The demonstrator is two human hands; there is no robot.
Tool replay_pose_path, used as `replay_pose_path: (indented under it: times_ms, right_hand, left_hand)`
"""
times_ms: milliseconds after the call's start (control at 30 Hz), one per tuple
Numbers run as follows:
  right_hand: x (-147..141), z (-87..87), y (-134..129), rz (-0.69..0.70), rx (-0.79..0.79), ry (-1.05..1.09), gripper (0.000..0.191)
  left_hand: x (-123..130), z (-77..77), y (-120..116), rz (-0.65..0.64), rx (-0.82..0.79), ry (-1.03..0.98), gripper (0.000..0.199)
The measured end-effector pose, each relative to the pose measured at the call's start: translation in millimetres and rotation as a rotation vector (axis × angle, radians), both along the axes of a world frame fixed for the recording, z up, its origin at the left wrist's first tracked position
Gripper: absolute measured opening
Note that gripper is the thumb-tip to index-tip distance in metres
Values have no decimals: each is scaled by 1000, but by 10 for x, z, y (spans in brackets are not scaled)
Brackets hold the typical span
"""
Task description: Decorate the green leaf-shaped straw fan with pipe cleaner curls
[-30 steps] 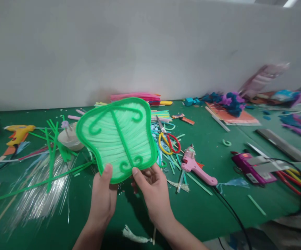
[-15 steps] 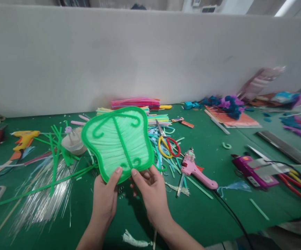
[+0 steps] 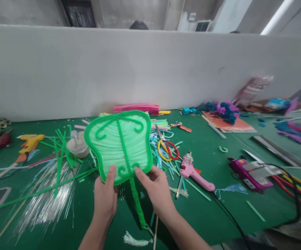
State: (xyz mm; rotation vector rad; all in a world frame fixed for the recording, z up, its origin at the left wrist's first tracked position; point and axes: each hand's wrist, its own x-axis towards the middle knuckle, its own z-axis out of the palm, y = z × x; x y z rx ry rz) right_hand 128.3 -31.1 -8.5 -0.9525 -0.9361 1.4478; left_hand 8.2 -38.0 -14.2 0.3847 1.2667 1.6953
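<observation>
A green hand fan [image 3: 108,146] made of pipe cleaners is held up over the table, its pale green face towards me. Darker green stems form its rim, a centre rib and curled ends. My left hand [image 3: 106,194] pinches the lower left edge, thumb on the face. At the lower right edge, my right hand [image 3: 155,189] pinches with its thumb near a small curl. Between my hands the wrapped green handle [image 3: 137,203] slants down, with a cord and a pale tassel [image 3: 137,239] at its end.
Red and yellow scissors [image 3: 168,146] and a pink glue gun [image 3: 194,172] lie right of the fan. Leftward are a yellow glue gun [image 3: 30,142], clear strands [image 3: 46,201] and loose green stems [image 3: 58,163]. A purple power strip [image 3: 249,175] sits far right, before a white partition [image 3: 166,69].
The fan's handle, hidden before, now shows between my hands. My right hand has shifted slightly right, and the camera view has tipped up a little. Both hands keep hold of the fan.
</observation>
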Motion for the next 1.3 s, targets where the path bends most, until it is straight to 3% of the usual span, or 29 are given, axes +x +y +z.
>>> replay_pose_path:
  times_ms: [233, 367, 467, 700, 967, 1300]
  right_hand:
    - [-45, 3, 3, -25, -15, -20, 25]
    - [-21, 42, 2, -35, -26, -62, 29]
    - [-8, 60, -2, -34, -12, -87, 30]
    - [-33, 28, -16, -12, -12, -126, 33]
    - [59, 84, -3, -10, -25, -129, 34]
    - [78, 86, 7, -17, -5, -158, 35]
  left_hand:
    - [-5, -3, 6, -14, 42, -30, 41]
    - [-59, -54, -21, -166, 111, -7, 46]
    - [-84, -107, -38, -250, 146, 66, 40]
    - [-61, -135, -17, -133, 121, 110, 39]
    - [-98, -63, -55, -155, 187, -92, 58]
    - [-122, -138, -51, -199, 174, 41, 45]
